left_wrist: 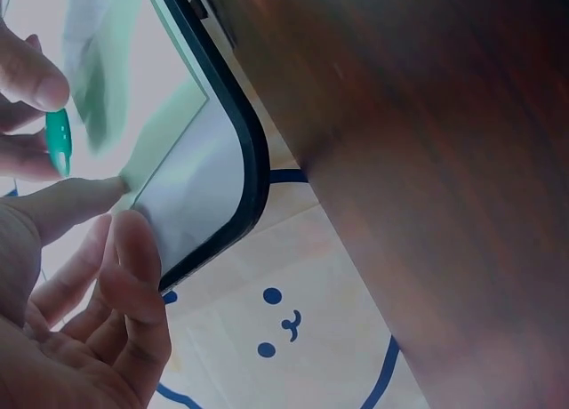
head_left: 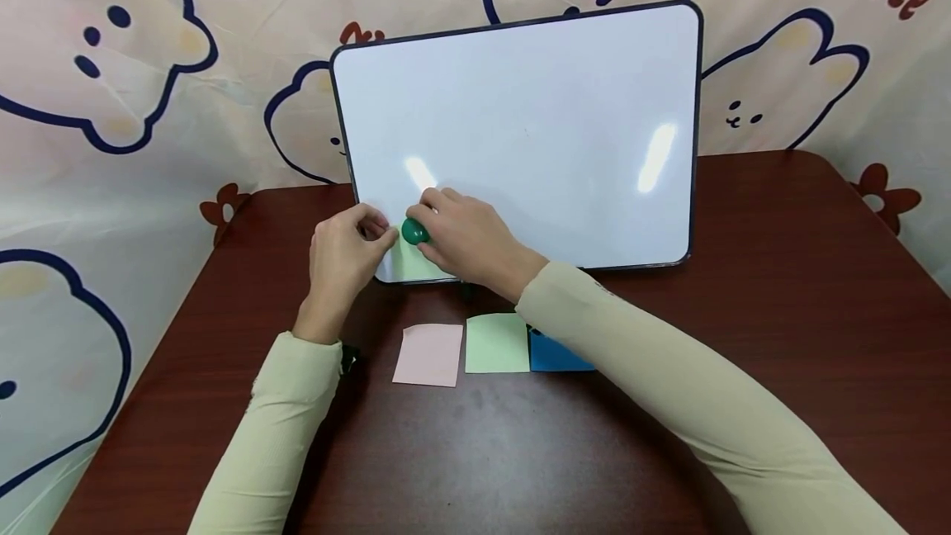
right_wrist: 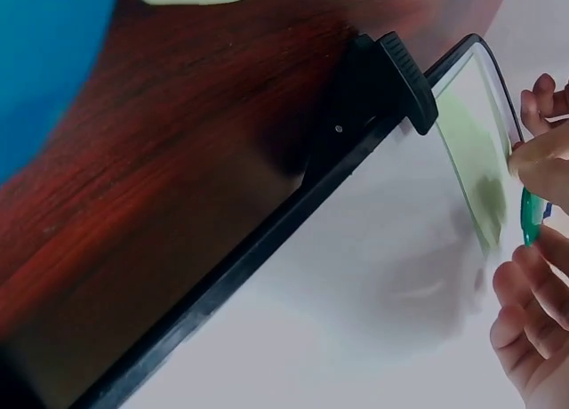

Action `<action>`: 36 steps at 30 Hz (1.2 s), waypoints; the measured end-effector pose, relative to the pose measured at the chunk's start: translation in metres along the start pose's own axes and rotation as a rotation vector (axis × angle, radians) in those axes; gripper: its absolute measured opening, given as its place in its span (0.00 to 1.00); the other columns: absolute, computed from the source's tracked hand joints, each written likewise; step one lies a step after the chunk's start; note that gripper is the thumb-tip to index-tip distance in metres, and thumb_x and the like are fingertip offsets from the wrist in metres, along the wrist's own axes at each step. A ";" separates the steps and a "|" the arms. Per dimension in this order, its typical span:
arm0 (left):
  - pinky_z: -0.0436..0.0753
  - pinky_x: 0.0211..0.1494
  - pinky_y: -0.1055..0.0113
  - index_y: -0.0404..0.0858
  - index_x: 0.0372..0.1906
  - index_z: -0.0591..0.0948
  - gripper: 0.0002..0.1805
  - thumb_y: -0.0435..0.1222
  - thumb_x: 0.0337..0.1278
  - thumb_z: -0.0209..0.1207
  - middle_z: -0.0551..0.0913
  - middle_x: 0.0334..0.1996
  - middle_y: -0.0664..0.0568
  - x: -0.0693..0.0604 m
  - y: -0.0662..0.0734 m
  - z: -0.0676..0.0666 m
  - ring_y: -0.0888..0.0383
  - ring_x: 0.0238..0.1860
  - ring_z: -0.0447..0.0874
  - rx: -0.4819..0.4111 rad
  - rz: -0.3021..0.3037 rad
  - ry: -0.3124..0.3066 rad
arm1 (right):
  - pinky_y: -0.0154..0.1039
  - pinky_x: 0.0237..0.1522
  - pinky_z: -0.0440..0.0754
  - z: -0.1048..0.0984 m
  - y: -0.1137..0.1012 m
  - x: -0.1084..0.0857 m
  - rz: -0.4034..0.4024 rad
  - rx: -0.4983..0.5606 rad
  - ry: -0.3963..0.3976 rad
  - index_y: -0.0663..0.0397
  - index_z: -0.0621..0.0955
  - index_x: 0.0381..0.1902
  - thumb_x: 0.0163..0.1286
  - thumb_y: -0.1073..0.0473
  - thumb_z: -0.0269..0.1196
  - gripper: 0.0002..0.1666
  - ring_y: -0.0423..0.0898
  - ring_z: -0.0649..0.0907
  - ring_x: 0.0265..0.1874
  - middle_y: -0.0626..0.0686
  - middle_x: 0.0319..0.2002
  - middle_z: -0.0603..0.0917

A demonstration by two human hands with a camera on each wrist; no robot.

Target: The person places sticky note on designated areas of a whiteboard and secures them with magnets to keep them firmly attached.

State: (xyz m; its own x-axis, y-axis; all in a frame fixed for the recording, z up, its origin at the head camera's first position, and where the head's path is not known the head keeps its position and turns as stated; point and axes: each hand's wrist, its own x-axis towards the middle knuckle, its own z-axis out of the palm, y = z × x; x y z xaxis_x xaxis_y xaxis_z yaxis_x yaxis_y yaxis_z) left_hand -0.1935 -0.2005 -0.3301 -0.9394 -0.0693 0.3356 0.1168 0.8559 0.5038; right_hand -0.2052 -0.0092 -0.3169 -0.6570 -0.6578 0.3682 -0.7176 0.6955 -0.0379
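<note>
The left hand point(head_left: 338, 258) pinches a note point(head_left: 409, 267) — partly hidden by the right hand point(head_left: 471, 239), gripping a green disc point(head_left: 413, 231); a sleeve point(head_left: 639, 345) overlaps blue paper point(head_left: 555, 356).

Place was an indoor work corner, home or office unclear. Cartoon-print sheeting point(head_left: 245, 97) hung behind 1 wood-grain table point(head_left: 780, 287).

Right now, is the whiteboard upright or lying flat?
Upright: the whiteboard rises in front of the backdrop in the head view, with a black support at its bottom edge in the right wrist view.
</note>
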 end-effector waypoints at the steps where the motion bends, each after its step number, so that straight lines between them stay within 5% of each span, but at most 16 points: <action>1: 0.77 0.35 0.60 0.38 0.36 0.85 0.09 0.40 0.59 0.67 0.86 0.30 0.44 0.000 0.000 0.000 0.50 0.32 0.80 0.003 -0.002 -0.002 | 0.35 0.42 0.83 0.001 0.000 0.001 0.003 -0.002 0.002 0.50 0.80 0.58 0.72 0.51 0.61 0.20 0.44 0.79 0.44 0.51 0.50 0.80; 24: 0.74 0.34 0.61 0.38 0.36 0.86 0.09 0.40 0.59 0.66 0.87 0.31 0.44 -0.001 0.001 0.000 0.50 0.33 0.81 0.012 -0.011 -0.001 | 0.33 0.44 0.83 0.014 -0.002 0.004 -0.048 -0.146 0.061 0.51 0.82 0.54 0.72 0.51 0.62 0.17 0.45 0.81 0.45 0.50 0.50 0.81; 36: 0.78 0.37 0.57 0.37 0.38 0.86 0.10 0.40 0.60 0.66 0.88 0.31 0.44 -0.002 0.001 0.000 0.49 0.34 0.81 0.004 -0.003 -0.002 | 0.34 0.39 0.83 -0.001 -0.002 -0.026 0.088 0.098 0.077 0.46 0.81 0.60 0.69 0.49 0.65 0.23 0.43 0.82 0.44 0.48 0.54 0.81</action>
State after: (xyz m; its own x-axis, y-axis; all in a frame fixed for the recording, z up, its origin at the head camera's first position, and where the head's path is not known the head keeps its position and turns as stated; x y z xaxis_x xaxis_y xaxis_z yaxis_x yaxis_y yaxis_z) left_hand -0.1912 -0.1995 -0.3300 -0.9405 -0.0706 0.3323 0.1129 0.8576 0.5018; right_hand -0.1863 0.0069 -0.3254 -0.7015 -0.5689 0.4292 -0.6795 0.7155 -0.1622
